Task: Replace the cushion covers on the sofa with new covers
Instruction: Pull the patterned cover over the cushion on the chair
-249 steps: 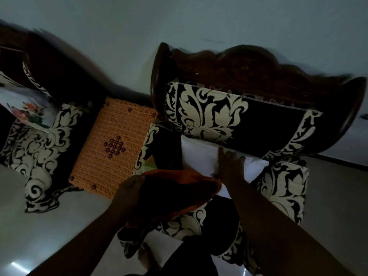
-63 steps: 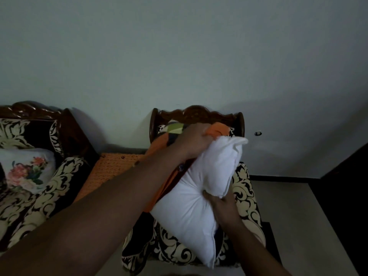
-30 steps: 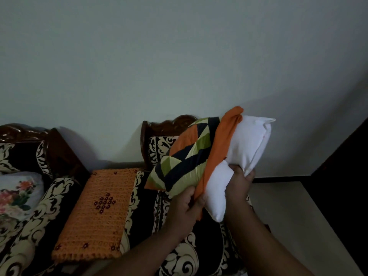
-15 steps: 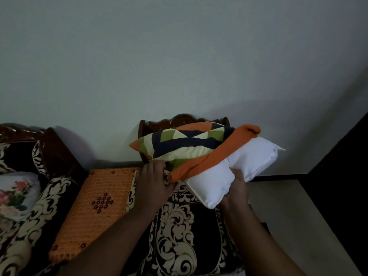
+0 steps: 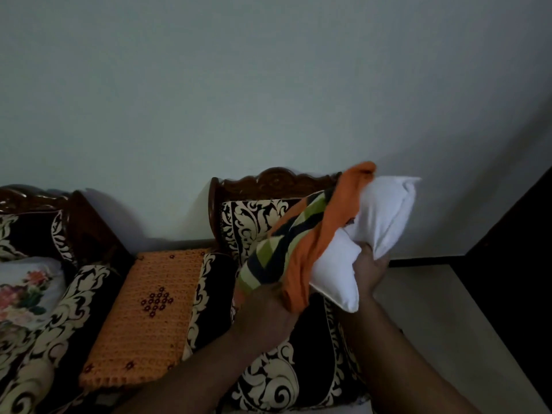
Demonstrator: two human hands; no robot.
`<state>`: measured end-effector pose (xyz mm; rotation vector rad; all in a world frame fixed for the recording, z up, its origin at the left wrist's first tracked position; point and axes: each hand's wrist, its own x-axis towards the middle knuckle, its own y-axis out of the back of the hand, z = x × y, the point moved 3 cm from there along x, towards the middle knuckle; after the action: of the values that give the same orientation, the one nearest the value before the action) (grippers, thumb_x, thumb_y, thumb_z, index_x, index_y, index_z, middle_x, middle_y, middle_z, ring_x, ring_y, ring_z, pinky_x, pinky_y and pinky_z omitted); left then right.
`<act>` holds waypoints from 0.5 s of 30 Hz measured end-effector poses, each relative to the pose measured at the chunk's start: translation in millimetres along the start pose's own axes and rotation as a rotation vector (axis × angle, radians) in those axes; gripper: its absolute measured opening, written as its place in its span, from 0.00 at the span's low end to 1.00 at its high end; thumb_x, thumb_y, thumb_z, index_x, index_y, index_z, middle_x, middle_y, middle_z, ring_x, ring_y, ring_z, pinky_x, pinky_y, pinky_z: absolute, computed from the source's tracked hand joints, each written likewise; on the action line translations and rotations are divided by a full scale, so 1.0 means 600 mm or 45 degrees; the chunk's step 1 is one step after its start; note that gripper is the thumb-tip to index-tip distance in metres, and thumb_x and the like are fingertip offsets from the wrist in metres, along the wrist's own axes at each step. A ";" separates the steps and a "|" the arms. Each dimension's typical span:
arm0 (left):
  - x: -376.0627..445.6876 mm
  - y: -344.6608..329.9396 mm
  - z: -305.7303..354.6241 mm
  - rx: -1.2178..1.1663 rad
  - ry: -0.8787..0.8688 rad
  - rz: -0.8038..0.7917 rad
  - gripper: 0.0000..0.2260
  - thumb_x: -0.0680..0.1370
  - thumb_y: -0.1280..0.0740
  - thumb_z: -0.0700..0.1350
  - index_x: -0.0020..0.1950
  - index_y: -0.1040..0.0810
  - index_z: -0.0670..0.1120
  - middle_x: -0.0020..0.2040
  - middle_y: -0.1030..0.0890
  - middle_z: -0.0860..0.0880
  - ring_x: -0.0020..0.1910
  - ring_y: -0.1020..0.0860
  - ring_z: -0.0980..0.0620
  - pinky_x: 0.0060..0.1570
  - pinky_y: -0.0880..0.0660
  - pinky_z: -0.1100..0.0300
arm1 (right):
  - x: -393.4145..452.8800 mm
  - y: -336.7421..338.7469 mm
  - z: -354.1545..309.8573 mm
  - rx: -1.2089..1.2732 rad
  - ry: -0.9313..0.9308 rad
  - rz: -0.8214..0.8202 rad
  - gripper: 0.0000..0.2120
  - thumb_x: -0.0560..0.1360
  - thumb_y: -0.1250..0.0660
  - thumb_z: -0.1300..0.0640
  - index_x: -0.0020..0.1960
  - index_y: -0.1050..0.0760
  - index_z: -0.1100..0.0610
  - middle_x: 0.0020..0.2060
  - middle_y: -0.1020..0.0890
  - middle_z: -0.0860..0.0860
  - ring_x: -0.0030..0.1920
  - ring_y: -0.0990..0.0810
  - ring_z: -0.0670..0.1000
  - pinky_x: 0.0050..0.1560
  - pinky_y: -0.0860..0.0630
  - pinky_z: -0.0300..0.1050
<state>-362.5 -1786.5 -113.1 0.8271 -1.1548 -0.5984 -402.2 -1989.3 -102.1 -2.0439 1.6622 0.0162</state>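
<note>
I hold a white cushion (image 5: 379, 216) in the air above the black-and-cream armchair (image 5: 268, 369). A cover (image 5: 286, 243) with orange, green and navy geometric patches is partly over the cushion's left half, its orange edge bunched across the middle. My left hand (image 5: 265, 312) grips the cover's lower bunched end. My right hand (image 5: 369, 268) squeezes the bare white cushion from below. The cushion tilts up to the right, its bare upper corner pointing at the wall.
An orange crocheted mat (image 5: 149, 312) lies on the stand between the armchair and the sofa (image 5: 53, 300) at left. A floral cushion (image 5: 24, 291) rests on that sofa. A pale wall is behind, and a dark doorway (image 5: 513, 264) is at right.
The cushion has tilted from nearly level to steeply up at the right. My left hand has dropped lower along the cover and bunched it. My right hand keeps its hold on the white part.
</note>
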 end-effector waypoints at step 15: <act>0.169 0.063 -0.132 -0.986 1.170 -0.016 0.40 0.66 0.37 0.80 0.71 0.27 0.57 0.61 0.21 0.56 0.58 0.21 0.54 0.61 0.23 0.49 | -0.048 0.037 0.031 -0.295 0.060 -0.718 0.30 0.75 0.32 0.72 0.63 0.27 0.38 0.53 0.15 0.44 0.52 0.15 0.47 0.47 0.17 0.43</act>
<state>-256.1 -1823.6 -41.0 0.3397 -0.0396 -0.5199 -424.5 -1958.8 -117.7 -2.6401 1.0947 -0.0342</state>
